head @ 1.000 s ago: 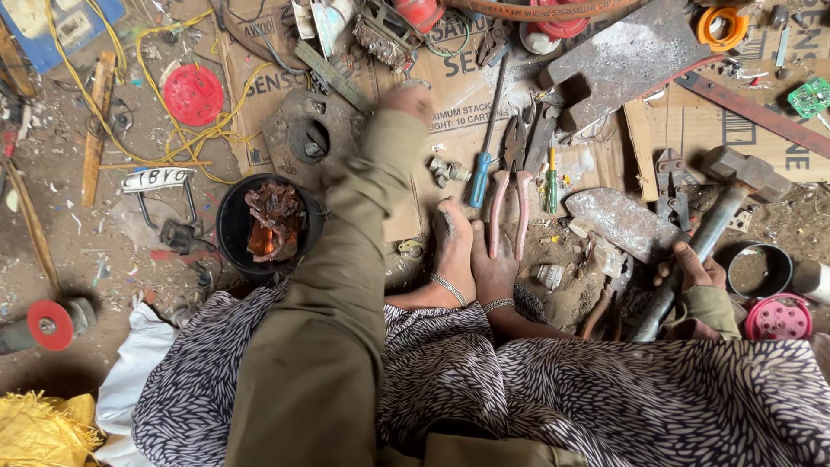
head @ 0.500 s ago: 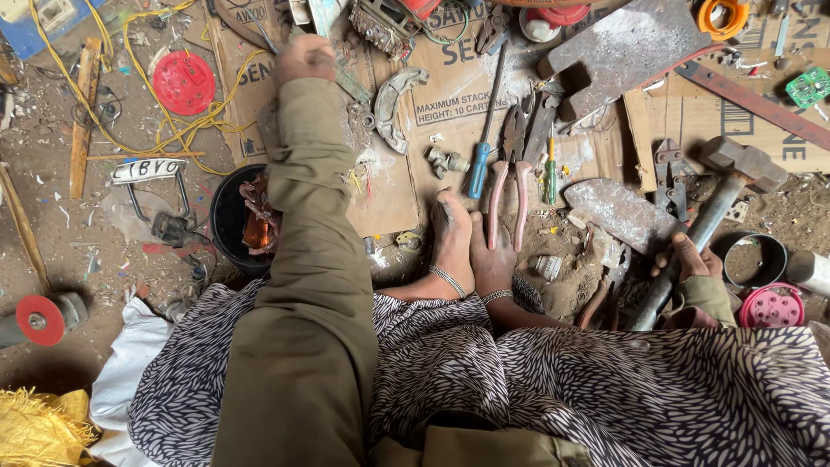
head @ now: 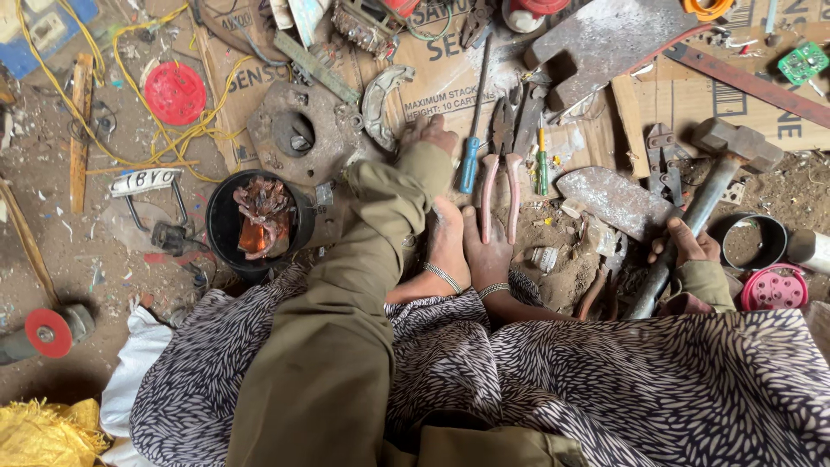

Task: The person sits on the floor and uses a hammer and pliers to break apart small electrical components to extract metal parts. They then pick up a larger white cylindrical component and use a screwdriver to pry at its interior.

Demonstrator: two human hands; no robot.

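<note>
Left hand withdrawn, one hammer gripped

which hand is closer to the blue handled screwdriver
Left. The left hand lies on the cardboard just left of the blue-handled screwdriver, nearly touching it. The right hand is far off to the right, gripping a hammer handle.

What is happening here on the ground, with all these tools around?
A person sits on the dirt floor among scattered tools. The left hand reaches forward onto the cardboard, beside a curved metal piece and a blue-handled screwdriver. The right hand holds the handle of a heavy hammer that lies on the ground. Pink-handled pliers lie near the bare feet, untouched.
</note>
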